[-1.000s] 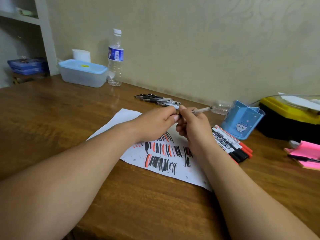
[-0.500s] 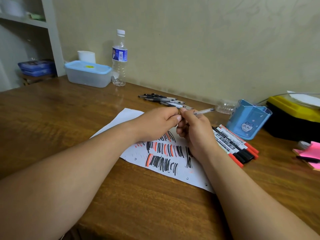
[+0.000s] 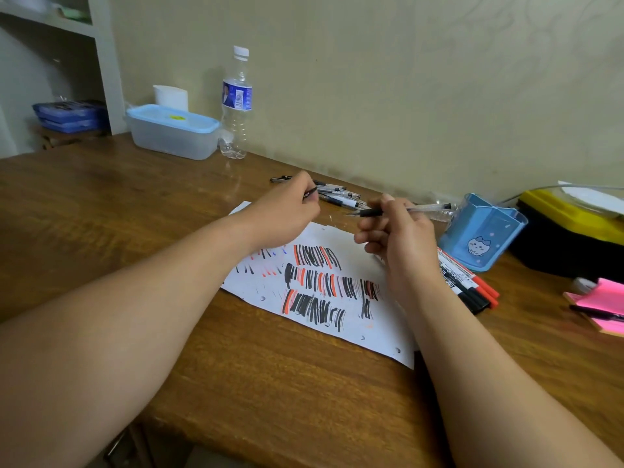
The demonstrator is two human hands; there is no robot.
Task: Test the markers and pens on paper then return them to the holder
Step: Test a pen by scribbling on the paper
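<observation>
Two bare hands hover at mid-frame over a glossy wooden table (image 3: 101, 214). The right hand (image 3: 401, 244) pinches a slim, clear-barrelled pen (image 3: 425, 208) held level, its bare tip pointing left and its barrel reaching toward the translucent blue holder (image 3: 483, 238). The left hand (image 3: 283, 217) curls round a small dark cap (image 3: 310, 193), apart from the tip. White paper (image 3: 354, 332) streaked black and orange lies below. Capped markers (image 3: 469, 285) lie beside the holder, and loose pens (image 3: 341, 194) are heaped behind the left hand. A clear bottle (image 3: 236, 103) stands upper left.
</observation>
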